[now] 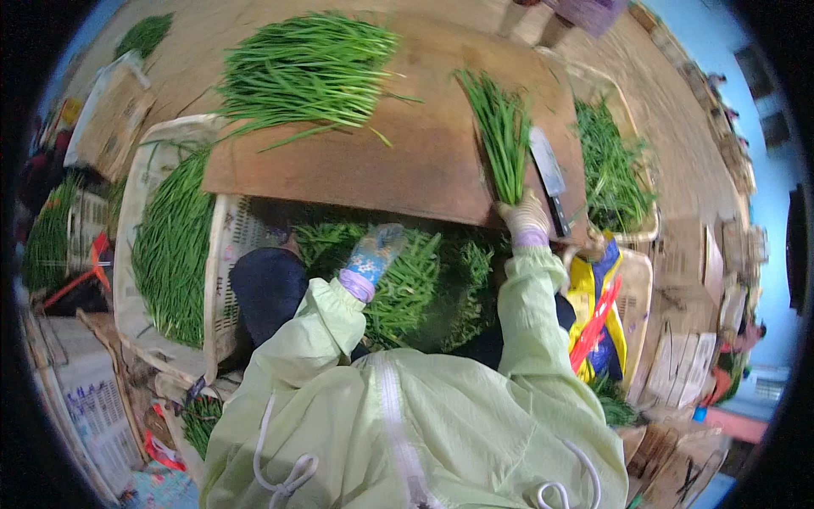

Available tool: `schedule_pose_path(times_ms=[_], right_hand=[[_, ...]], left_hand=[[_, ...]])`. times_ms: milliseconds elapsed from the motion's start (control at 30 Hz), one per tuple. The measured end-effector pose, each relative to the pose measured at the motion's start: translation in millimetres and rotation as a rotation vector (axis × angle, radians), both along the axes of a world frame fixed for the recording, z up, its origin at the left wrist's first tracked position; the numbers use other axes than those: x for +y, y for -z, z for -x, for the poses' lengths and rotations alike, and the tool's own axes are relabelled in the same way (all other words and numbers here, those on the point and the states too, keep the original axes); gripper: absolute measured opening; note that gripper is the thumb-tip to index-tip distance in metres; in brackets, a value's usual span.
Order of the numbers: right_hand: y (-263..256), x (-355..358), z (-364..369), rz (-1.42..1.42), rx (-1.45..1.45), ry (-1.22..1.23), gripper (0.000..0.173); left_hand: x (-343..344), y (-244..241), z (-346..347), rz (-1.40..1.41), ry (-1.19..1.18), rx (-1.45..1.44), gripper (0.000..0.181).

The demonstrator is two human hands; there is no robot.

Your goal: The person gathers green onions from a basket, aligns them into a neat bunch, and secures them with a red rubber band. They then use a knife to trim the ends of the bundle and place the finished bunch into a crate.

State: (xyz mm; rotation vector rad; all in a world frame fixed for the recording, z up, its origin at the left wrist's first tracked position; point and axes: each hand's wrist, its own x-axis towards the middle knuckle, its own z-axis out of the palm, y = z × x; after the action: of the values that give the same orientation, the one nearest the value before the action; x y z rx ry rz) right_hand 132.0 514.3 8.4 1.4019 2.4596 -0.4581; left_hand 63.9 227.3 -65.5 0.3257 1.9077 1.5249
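A wooden board [305,165] lies across a height before me. My right hand [524,217], in a pale striped glove, grips the lower end of a bunch of garlic chives [499,137] at the board's near edge. A cleaver [548,172] with a black handle lies just right of that bunch. My left hand [379,247], in a blue floral covering, hangs below the board's near edge over loose green leaves [407,292]; its fingers are blurred, and whether it holds anything cannot be told. A large pile of chives [308,73] rests on the board's far left part.
Left of the board stands a plastic crate [127,248] filled with chives. Another crate [655,219] with loose greens is at the right, above a yellow and blue bag [601,305] with red plastic. A person [559,19] is beyond the board. Cardboard boxes [680,369] stand farther right.
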Motion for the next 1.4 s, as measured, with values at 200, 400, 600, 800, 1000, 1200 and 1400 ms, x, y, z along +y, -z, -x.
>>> schedule_pose_path(times_ms=[200,400,600,800,1000,1200,1400], right_hand=[[-57,-29,-16,-0.383,0.167,-0.276,0.085],[-105,-92,132,-0.343,0.777,-0.889,0.060],[-73,-66,383,-0.103,0.578,-0.629,0.068],[5,-47,536,0.073,0.153,-0.726,0.078],[-7,-105,502,0.332,0.013,-0.909,0.079],[-25,-160,406,0.289,0.081,-0.930,0.083],[-79,-145,339,-0.153,0.605,-0.952,0.066]], left_hand=[[-17,-23,67,-0.130,-0.343,-0.057,0.033],[-16,-32,149,-0.540,-0.744,-0.473,0.039],[-25,5,165,-0.645,-0.575,-0.501,0.042],[-29,-26,204,-0.674,-0.643,-0.730,0.043],[-20,-21,199,-0.720,-0.687,-0.674,0.043],[-6,-26,180,-0.520,-0.906,-0.615,0.042],[-21,-17,133,-0.691,-0.960,-0.615,0.039]])
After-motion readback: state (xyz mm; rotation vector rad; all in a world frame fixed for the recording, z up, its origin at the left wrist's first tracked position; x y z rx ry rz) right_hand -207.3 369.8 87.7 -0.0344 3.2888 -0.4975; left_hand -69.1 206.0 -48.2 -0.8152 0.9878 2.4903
